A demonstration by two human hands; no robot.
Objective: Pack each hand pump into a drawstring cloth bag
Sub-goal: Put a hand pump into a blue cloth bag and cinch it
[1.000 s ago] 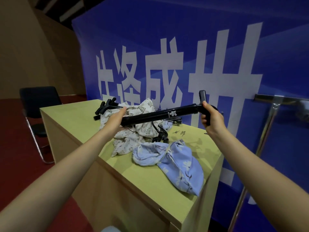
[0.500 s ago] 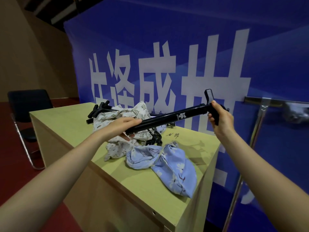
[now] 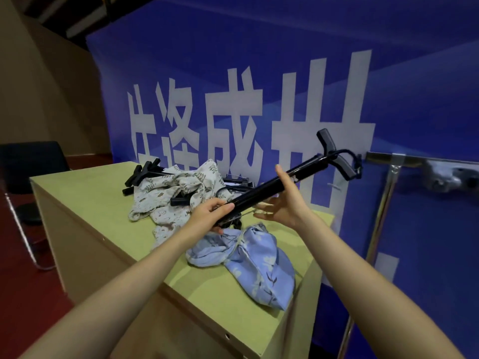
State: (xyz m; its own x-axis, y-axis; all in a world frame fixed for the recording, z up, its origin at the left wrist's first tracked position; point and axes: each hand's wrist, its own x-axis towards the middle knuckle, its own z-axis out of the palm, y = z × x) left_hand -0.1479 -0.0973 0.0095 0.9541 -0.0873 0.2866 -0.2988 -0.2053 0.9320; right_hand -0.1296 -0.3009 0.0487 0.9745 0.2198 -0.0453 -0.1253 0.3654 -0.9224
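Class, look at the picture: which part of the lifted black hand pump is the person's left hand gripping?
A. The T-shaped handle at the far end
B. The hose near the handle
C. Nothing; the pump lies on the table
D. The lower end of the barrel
D: the left hand curls round the low end of the hand pump barrel, while the T-handle sticks up free at the far end and the right hand is open beside the barrel.

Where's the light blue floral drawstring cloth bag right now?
In the head view, the light blue floral drawstring cloth bag lies on the yellow-green table, right of the cream leaf-print cloth bag, below both hands.
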